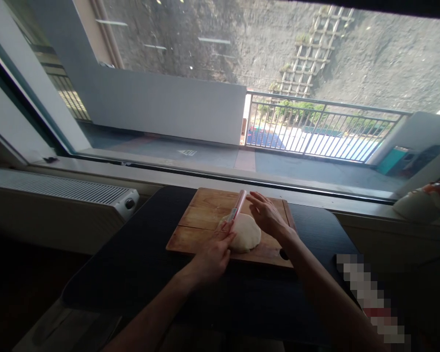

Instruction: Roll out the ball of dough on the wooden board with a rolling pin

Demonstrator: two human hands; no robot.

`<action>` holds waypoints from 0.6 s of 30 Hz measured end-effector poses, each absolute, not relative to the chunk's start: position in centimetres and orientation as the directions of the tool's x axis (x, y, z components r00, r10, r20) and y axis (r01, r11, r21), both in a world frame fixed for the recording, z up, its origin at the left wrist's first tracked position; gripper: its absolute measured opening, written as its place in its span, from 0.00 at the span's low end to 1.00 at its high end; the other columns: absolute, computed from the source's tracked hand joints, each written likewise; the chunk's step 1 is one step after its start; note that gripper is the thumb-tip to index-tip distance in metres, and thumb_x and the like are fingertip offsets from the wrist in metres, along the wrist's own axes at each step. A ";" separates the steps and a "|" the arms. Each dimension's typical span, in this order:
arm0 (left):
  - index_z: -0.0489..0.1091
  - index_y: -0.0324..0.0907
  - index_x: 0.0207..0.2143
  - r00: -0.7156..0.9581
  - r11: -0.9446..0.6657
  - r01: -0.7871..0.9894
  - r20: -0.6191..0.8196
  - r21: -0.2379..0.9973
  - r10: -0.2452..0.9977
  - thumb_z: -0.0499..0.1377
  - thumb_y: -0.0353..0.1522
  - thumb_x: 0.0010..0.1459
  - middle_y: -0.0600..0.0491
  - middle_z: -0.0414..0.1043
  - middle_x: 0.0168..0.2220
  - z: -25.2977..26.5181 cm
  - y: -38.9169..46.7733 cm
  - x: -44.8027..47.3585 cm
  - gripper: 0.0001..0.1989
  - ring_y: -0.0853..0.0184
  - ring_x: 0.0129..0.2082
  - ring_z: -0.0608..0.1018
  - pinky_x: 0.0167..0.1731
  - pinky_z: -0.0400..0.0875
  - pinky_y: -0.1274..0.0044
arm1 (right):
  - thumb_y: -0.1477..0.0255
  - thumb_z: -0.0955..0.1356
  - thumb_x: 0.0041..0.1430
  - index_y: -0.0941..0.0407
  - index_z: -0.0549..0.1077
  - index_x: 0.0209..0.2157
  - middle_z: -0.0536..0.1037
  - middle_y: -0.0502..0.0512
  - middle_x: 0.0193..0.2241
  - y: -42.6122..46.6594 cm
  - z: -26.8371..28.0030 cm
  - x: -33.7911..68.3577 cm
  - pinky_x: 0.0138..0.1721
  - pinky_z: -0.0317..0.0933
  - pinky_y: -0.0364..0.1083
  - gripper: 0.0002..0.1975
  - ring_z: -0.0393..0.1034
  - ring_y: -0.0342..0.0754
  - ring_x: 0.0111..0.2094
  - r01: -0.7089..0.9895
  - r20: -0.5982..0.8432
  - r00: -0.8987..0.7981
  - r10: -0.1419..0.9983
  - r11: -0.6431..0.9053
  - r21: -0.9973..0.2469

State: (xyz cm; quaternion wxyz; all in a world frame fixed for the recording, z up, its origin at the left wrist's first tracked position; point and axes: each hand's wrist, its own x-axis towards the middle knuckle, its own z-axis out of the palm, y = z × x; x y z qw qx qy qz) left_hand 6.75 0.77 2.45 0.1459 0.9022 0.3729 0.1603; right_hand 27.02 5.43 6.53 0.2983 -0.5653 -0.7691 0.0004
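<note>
A flattened round of pale dough (248, 235) lies on a wooden cutting board (192, 210). Across the dough's left side slants a pinkish rolling pin (240, 201) with a small label on it. My left hand (213, 255) is closed around the near end of the pin, at the dough's left edge; part of the grip is hidden. Just right of the pin's far end, my right hand (267, 214) hovers with its fingers stretched out, holding nothing. Whether its fingertips touch the pin is hard to see.
The board rests on a dark table (132, 259) against a window sill (157, 173). A white radiator (77, 200) stands to the left. At the right table edge lies a blurred-out object (370, 293). A pale rounded object (421, 203) sits on the sill's right end.
</note>
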 end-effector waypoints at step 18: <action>0.67 0.43 0.49 0.248 -0.543 0.743 0.592 0.391 0.766 0.54 0.32 0.59 0.52 0.75 0.41 1.1 -1.6 1.8 0.15 0.64 0.41 0.74 0.59 0.43 0.53 | 0.64 0.54 0.66 0.51 0.68 0.50 0.68 0.51 0.53 9.2 4.8 20.1 0.58 0.47 0.51 0.18 0.49 0.49 0.61 0.921 0.185 -0.335 0.924 0.362 -0.141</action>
